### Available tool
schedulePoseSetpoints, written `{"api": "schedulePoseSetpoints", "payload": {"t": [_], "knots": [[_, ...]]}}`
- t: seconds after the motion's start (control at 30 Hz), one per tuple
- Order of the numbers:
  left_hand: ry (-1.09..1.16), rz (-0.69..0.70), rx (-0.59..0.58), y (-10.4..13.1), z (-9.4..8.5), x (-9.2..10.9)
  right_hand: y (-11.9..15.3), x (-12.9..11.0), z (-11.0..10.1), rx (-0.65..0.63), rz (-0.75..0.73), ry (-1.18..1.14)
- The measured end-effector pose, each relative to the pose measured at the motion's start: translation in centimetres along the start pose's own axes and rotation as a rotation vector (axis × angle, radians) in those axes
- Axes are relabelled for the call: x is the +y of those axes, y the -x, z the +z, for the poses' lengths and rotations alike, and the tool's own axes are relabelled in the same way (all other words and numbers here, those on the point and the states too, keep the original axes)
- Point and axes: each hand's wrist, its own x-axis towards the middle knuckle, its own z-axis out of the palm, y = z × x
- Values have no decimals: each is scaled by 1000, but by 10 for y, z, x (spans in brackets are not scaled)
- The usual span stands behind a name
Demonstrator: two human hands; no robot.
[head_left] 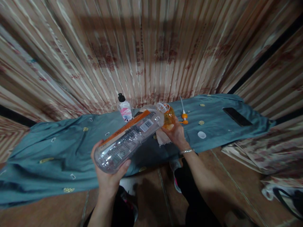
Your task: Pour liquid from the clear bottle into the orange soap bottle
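My left hand [109, 176] is wrapped round the base of a large clear plastic bottle [125, 142] with an orange label edge and a barcode. The bottle is tilted, its open neck pointing up and right. Its mouth meets or nearly meets the mouth of a small orange see-through bottle [169, 119], which my right hand [176, 134] grips, a bracelet at the wrist. Whether the two mouths touch, I cannot tell. Just right of the small bottle lies an orange pump top [184, 117] with a clear tube. Partly under my right hand is a pale cloth [163, 138].
A teal patterned cloth [78, 138] covers the long narrow surface. On it stand a clear bottle with a black cap [125, 110], a white round lid [201, 135] and a black phone [236, 116]. A striped curtain [142, 56] hangs behind. A bag strap [284, 195] shows lower right.
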Motion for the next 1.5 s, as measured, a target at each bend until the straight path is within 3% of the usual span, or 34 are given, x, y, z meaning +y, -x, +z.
{"api": "schedulePoseSetpoints", "payload": {"t": [0.37, 1.0, 1.3, 1.5], "knots": [[-24, 24, -13, 3, -2, 3, 1, 5, 0, 30, -98, -34], [-81, -15, 14, 3, -5, 5, -3, -4, -6, -11, -67, 15], [-61, -7, 93, 7, 14, 25, -2, -2, -3, 20, -42, 43], [-78, 23, 91, 7, 15, 31, -1, -3, -3, 12, -34, 61]]}}
